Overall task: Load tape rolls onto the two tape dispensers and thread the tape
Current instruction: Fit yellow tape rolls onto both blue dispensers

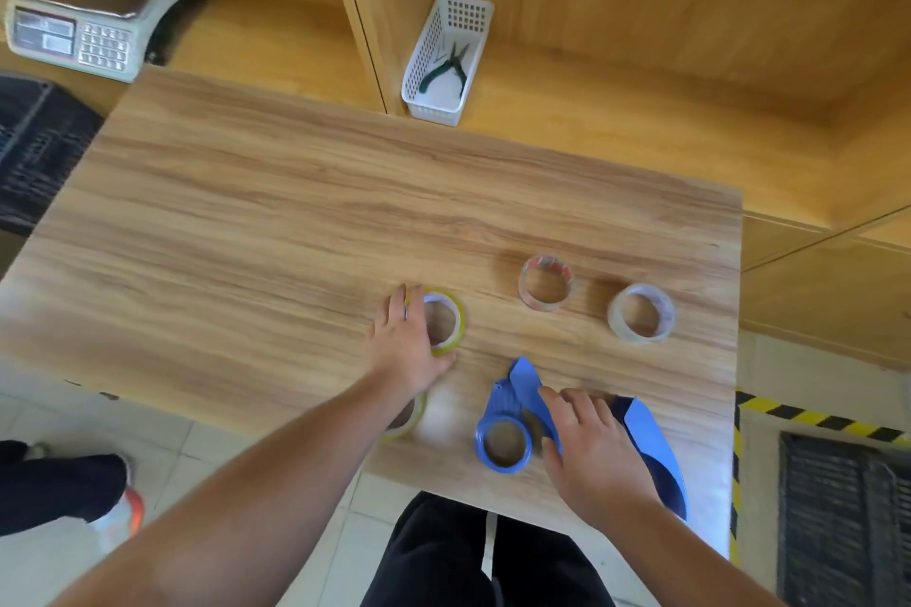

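A yellow-edged tape roll (451, 318) lies flat on the wooden table (246, 222); my left hand (404, 343) rests over its left side, fingers around its rim. A second yellowish roll (411, 419) shows partly under my left wrist. Two clear rolls lie further right: one with red print (546, 283), one plain (641, 313). A blue tape dispenser (508, 424) with a round hub lies near the front edge, and my right hand (591, 444) lies on it. Another blue dispenser (655, 449) sits just right of that hand.
A white mesh basket (446, 59) holding green-handled pliers (446, 67) stands on the shelf behind the table. A weighing scale (93, 15) sits at back left. Someone's shoe and leg (98, 498) are on the floor at left. Black-and-yellow floor tape (739, 458) runs at right.
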A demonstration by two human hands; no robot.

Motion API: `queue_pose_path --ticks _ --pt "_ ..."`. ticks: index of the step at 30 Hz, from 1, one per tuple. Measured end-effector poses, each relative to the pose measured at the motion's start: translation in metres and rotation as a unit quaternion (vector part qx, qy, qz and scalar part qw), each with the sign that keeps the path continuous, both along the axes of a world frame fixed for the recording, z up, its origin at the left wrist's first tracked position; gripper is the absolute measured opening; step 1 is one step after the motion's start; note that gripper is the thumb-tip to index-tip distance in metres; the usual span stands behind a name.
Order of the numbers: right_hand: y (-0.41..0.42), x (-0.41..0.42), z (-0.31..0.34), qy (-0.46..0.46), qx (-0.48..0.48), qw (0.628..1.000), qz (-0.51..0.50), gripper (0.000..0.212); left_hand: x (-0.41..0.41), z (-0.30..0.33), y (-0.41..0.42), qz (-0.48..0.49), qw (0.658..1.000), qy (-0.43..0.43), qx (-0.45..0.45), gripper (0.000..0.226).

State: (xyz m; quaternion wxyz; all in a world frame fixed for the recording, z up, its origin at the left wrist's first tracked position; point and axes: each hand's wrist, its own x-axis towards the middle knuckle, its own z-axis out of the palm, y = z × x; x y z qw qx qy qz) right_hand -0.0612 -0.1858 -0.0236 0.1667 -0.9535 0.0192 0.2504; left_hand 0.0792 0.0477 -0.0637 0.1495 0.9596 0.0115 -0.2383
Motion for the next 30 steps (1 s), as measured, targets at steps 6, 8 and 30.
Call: queue_pose_path --ticks 6,8,30 --pt "0.002 -0.004 0.0 0.01 -0.004 1.0 -0.015 0.058 0.011 -0.006 -0.006 0.003 0.999 0.042 0.012 0.12" --pt "0.002 -0.006 0.001 0.015 -0.005 1.0 -0.02 0.059 0.013 -0.007 -0.008 0.011 0.999 0.045 0.001 0.121" --pt "-0.015 -0.019 -0.007 0.083 -0.03 0.992 0.086 0.068 -0.139 0.035 -0.033 0.022 0.992 -0.027 -0.123 0.112"
